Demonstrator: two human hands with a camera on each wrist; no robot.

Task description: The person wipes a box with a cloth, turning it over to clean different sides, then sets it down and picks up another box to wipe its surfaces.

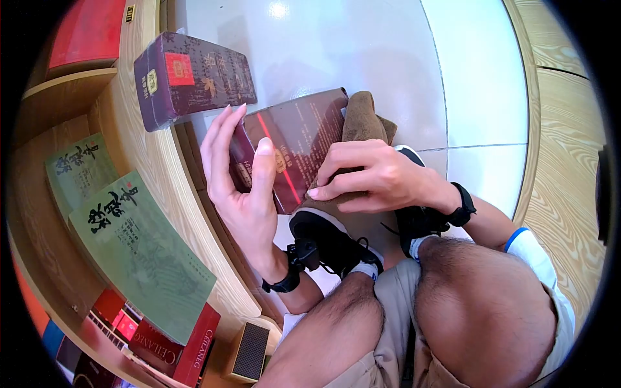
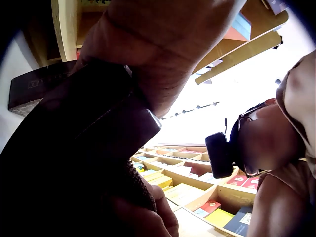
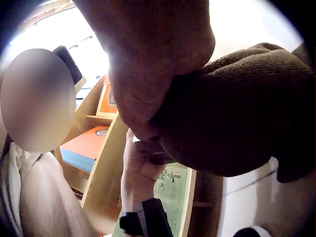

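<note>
Knees (image 1: 485, 304), cloth (image 1: 361, 119), box (image 1: 315, 126), head view's red stripe (image 1: 291, 185)

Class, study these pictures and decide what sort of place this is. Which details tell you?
Probably a shop, perhaps one selling boxed tea. Compartmented wooden shelving holds many colourful packages, green packages with large characters lie in a wooden unit, and a decorated dark box stands nearby.

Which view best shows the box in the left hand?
The head view: the maroon box shows its printed face and red stripe, with the left hand gripping one end. The left wrist view has only a large dark shape that may be it; in the right wrist view it cannot be made out.
</note>
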